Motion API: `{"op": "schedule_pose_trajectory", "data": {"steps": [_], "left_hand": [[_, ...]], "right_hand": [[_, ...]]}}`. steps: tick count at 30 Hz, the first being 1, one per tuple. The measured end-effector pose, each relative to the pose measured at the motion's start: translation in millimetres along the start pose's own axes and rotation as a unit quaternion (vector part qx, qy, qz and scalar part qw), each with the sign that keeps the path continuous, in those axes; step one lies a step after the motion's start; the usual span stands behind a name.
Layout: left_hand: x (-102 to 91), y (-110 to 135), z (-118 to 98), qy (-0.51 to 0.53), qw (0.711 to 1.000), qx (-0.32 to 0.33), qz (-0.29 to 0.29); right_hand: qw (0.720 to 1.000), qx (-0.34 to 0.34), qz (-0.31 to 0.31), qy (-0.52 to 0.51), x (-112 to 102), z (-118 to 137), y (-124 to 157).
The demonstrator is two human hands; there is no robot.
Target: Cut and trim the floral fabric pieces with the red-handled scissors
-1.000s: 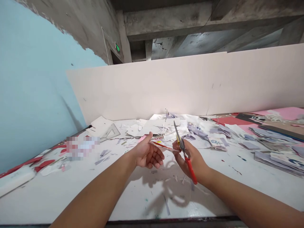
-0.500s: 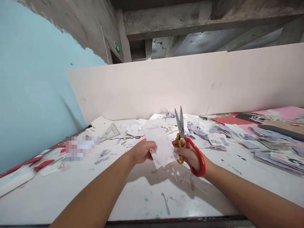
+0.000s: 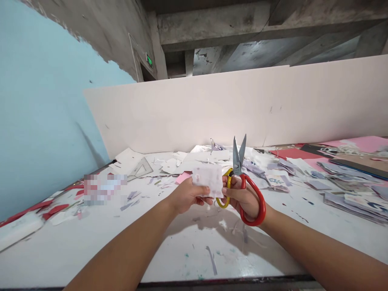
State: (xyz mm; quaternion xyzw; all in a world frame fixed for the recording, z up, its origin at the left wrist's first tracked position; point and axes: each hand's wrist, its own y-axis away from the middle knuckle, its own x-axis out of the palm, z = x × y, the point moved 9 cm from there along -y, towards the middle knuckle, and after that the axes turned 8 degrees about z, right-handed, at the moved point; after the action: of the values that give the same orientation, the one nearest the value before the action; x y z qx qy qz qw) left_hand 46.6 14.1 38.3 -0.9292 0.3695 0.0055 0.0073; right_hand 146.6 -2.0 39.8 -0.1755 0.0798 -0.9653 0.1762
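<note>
Pale, faintly spotted paper, close to square, is held up between my two hands above the table. My left hand pinches its lower left part, thumb in front and fingers behind. At its right edge, the fingertips of my right hand grip the paper too. That same hand carries scissors with one red and one yellow handle loop; the blades point up and stand a little apart, clear of the paper. Small white and grey paper scraps lie on the table beneath.
A pale partition closes off the table's back. A clear set square lies at back left among papers. Stacked fabric-like pieces are at the right, red strips at the left. A grey strip rests near the front edge.
The paper has gone from a longer, tilted sheet to a smaller, near-square shape, apparently folded. My left hand has moved slightly right, and the scissors have shifted right, their blades spread a bit wider.
</note>
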Motion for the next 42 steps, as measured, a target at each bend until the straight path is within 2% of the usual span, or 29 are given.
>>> {"op": "schedule_pose_trajectory", "data": {"steps": [4,8,11,13,16,19,22,27,42], "left_hand": [[-2.3,-0.6,-0.3,0.032,0.999,0.007,0.000],[-8.6,-0.6,-3.2,0.050,0.998,0.032,-0.024],[-20.0,2.8,-14.1,0.039,0.992,0.091,-0.080],[-28.8,7.3,-21.2,0.024,0.984,0.124,-0.128],[-40.0,15.1,-30.6,0.015,0.967,0.163,-0.193],[-45.7,21.4,-40.8,0.024,0.952,0.203,-0.229],[-47.2,24.1,-47.8,0.023,0.944,0.222,-0.242],[-48.6,24.7,-45.8,0.010,0.943,0.210,-0.259],[-44.0,24.2,-47.4,-0.018,0.946,0.212,-0.246]], "right_hand": [[0.999,-0.007,0.037,0.020,10.9,5.2,0.6],[0.997,-0.003,0.037,0.067,3.0,-3.4,1.2],[0.993,0.020,-0.018,0.115,-13.8,-13.8,4.4],[0.987,0.035,-0.033,0.156,-17.9,-16.8,7.3],[0.973,0.026,-0.024,0.227,-12.6,-11.1,11.2],[0.954,-0.001,0.009,0.298,-1.7,-5.2,14.1],[0.944,-0.007,0.038,0.329,3.2,-10.1,14.5],[0.945,-0.014,0.041,0.326,1.3,-15.7,12.7],[0.939,0.019,0.037,0.340,5.7,-14.3,11.8]]}}
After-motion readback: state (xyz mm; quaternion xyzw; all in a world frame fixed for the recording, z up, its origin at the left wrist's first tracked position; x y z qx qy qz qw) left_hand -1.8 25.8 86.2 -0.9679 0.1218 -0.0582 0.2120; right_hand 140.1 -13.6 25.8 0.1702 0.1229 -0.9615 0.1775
